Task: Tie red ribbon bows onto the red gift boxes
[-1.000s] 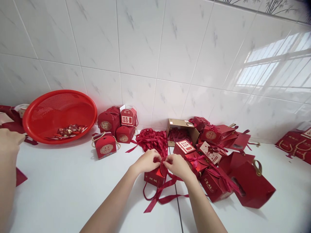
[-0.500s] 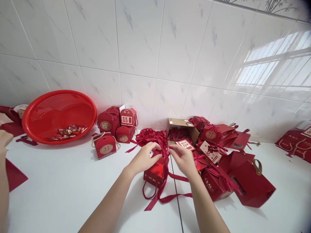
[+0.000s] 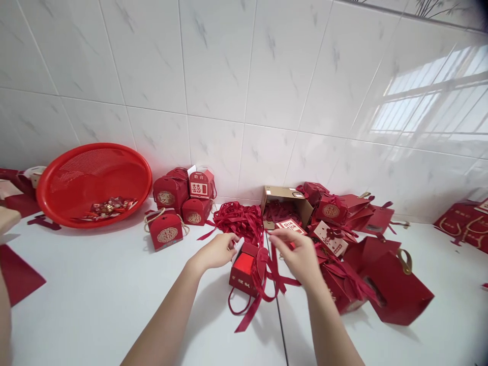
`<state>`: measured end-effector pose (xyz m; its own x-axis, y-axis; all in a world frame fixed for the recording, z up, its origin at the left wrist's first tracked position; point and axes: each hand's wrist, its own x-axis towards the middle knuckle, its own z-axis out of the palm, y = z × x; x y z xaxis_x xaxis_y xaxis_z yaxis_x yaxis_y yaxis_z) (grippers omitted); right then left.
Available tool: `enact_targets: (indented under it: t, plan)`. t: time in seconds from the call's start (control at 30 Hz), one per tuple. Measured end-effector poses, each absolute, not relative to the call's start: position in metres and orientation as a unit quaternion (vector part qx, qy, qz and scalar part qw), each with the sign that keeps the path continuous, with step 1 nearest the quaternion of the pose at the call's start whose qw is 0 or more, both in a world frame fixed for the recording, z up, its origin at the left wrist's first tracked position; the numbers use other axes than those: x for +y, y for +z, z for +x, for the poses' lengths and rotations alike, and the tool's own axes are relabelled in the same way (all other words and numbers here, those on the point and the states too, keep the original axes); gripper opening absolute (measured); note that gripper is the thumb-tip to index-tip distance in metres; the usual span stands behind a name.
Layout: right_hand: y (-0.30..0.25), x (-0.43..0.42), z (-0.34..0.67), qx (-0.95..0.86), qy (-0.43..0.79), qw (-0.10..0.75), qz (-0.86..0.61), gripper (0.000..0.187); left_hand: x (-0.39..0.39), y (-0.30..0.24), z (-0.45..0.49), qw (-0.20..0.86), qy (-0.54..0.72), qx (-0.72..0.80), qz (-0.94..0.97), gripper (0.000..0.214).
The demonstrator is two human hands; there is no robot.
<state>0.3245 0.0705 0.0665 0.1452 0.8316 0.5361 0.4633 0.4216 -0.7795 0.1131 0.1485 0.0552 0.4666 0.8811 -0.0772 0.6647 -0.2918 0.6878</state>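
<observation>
A small red gift box (image 3: 243, 281) stands with its top open on the white table, a cord handle drooping at its front. My left hand (image 3: 216, 251) is closed on the pale flap at the box's left side. To the right of the box, my right hand (image 3: 297, 254) has its fingers together on a dark red ribbon (image 3: 273, 259). That ribbon hangs in loops through and beside the box's right flap, one end lying on the table. Behind the box lies a tangled heap of red ribbons (image 3: 240, 218).
A red plastic basket (image 3: 95, 168) with wrapped sweets leans at left. Several closed red boxes (image 3: 166, 233) stand beside it. An open cardboard box (image 3: 284, 193) and a pile of red boxes (image 3: 339, 284) lie right. Another person's arm (image 3: 5, 223) shows at the left edge.
My left hand has moved left and down to the box's left flap. My right hand has moved slightly right, and the ribbon now loops more loosely beside the box.
</observation>
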Motion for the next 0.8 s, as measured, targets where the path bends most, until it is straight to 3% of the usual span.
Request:
enact_targets:
  t: [0.1, 0.33, 0.6, 0.8]
  plan:
    - [0.045, 0.099, 0.308, -0.671, 0.195, 0.483, -0.528, 0.013, 0.149, 0.055, 0.114, 0.355, 0.151, 0.474, 0.791, 0.040]
    - [0.025, 0.110, 0.296, -0.698, 0.219, 0.407, -0.547, 0.015, 0.150, 0.050, 0.117, 0.375, 0.152, 0.458, 0.792, 0.045]
    - [0.025, 0.110, 0.296, -0.709, 0.231, 0.384, -0.544, 0.014, 0.142, 0.058, 0.118, 0.378, 0.148, 0.445, 0.798, 0.041]
    - [0.024, 0.110, 0.292, -0.711, 0.236, 0.392, -0.534, 0.014, 0.143, 0.055, 0.119, 0.381, 0.183, 0.447, 0.788, 0.023]
